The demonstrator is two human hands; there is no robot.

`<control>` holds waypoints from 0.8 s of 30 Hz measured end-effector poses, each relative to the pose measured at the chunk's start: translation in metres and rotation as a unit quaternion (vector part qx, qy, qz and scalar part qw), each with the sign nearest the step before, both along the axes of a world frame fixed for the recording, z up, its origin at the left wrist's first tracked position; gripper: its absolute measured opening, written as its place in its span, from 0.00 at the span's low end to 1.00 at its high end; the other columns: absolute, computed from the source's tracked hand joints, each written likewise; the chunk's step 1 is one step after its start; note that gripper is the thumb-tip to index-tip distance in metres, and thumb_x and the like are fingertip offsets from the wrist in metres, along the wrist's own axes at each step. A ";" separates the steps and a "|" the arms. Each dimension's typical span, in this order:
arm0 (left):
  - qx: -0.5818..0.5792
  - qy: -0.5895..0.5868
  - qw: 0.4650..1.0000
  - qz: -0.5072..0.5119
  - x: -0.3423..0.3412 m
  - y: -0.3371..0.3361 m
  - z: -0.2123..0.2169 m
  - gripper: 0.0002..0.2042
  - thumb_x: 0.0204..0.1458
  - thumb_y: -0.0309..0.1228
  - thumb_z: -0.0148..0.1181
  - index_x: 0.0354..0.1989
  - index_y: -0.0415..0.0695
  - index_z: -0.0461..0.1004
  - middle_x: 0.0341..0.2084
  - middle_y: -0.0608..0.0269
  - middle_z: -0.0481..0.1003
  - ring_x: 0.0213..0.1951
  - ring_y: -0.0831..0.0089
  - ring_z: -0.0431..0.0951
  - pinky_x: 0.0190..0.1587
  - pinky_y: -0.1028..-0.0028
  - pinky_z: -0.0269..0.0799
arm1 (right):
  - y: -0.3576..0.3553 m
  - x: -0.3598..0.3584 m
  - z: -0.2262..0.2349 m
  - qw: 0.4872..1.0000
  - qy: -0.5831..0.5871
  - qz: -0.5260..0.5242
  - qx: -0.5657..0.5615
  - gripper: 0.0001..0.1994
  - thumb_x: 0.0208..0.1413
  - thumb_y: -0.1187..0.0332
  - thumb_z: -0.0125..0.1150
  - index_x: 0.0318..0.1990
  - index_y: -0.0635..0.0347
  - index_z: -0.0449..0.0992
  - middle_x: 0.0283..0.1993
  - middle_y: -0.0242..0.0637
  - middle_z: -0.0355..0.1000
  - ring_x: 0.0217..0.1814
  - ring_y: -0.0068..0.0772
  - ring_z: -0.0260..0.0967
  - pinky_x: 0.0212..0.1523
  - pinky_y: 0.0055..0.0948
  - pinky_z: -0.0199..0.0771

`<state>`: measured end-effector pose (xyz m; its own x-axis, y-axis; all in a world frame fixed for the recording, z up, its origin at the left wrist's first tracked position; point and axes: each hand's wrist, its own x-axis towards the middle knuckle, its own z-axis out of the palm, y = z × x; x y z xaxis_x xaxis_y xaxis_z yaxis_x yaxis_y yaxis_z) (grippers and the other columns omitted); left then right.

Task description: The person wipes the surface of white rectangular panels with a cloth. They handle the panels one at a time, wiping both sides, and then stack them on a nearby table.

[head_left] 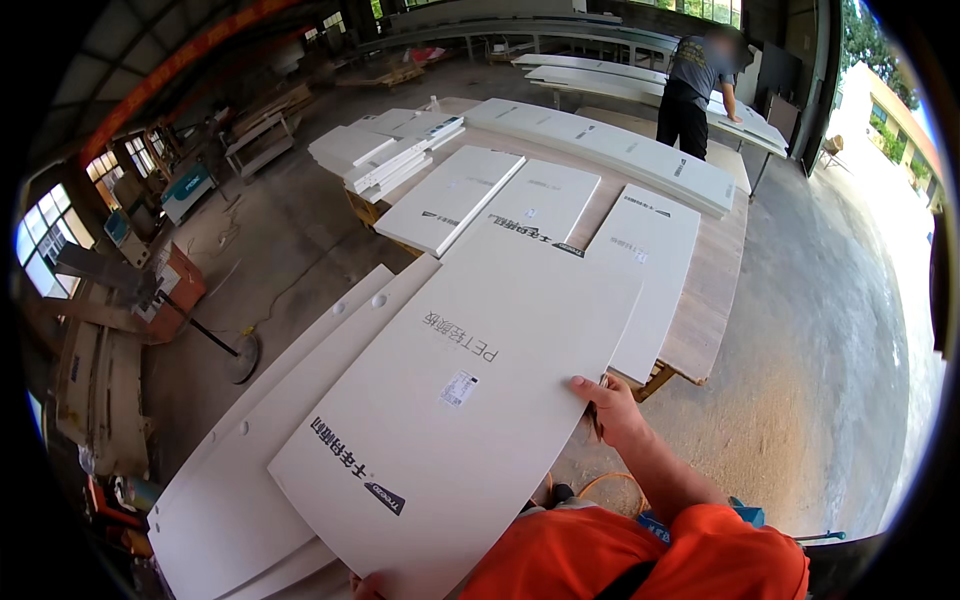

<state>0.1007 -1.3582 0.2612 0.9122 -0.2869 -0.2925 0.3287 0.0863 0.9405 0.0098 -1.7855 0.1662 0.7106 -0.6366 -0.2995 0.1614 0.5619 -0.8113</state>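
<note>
A large white panel point(440, 330), with dark print and a small paper label on its face, slants across the space in front of me. My right hand point(612, 408) grips its right edge, thumb on top and fingers curled beneath. At the bottom of the view, my left hand point(368, 586) holds the panel's near edge; only a small part of that hand shows. Under the panel's left side lie more white boards point(235, 470) with round holes along the edge. Beyond its far end, other white panels point(545, 200) rest on a wooden table point(715, 310).
Stacked white boards point(375, 150) sit at the table's far left corner, and a long white panel point(600, 145) lies along its far side. A person point(690, 90) leans over another table at the back right. Sawdust point(770, 410) covers the floor to my right.
</note>
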 end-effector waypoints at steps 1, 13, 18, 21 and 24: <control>-0.014 -0.013 1.000 -0.006 0.004 -0.014 0.003 0.17 0.59 0.36 0.63 0.52 0.40 0.77 0.41 0.58 0.79 0.43 0.60 0.79 0.45 0.62 0.76 | -0.018 0.006 0.007 1.000 -0.018 0.002 0.005 0.13 0.66 0.67 0.65 0.49 0.69 0.77 0.39 0.40 0.81 0.33 0.29 0.80 0.31 0.28 0.81; -0.108 -0.091 0.986 -0.087 0.138 -0.231 0.054 0.27 0.46 0.30 0.55 0.58 0.34 0.70 0.50 0.52 0.77 0.49 0.59 0.80 0.51 0.61 0.77 | -0.236 0.153 -0.028 0.992 -0.060 -0.033 0.108 0.15 0.68 0.64 0.58 0.54 0.65 0.76 0.46 0.43 0.81 0.42 0.37 0.81 0.37 0.34 0.83; -0.137 -0.093 0.982 -0.096 0.268 -0.380 0.033 0.25 0.48 0.28 0.58 0.58 0.34 0.70 0.52 0.54 0.76 0.54 0.62 0.77 0.57 0.62 0.74 | -0.357 0.304 -0.058 0.985 -0.046 -0.004 0.164 0.11 0.68 0.61 0.61 0.44 0.61 0.77 0.33 0.38 0.77 0.22 0.31 0.71 0.19 0.30 0.69; -0.142 -0.094 0.984 -0.059 0.342 -0.449 0.005 0.24 0.51 0.26 0.60 0.59 0.35 0.71 0.54 0.56 0.75 0.58 0.63 0.75 0.61 0.61 0.71 | -0.396 0.388 -0.067 0.982 -0.045 0.052 0.176 0.11 0.69 0.62 0.60 0.44 0.61 0.77 0.33 0.37 0.77 0.22 0.31 0.71 0.18 0.29 0.69; -0.164 -0.060 0.983 -0.057 0.409 -0.516 -0.027 0.24 0.52 0.25 0.61 0.60 0.36 0.70 0.55 0.57 0.75 0.60 0.63 0.74 0.64 0.60 0.70 | -0.439 0.449 -0.080 0.979 -0.031 0.134 0.150 0.10 0.69 0.64 0.60 0.44 0.62 0.75 0.34 0.37 0.76 0.22 0.30 0.70 0.18 0.28 0.70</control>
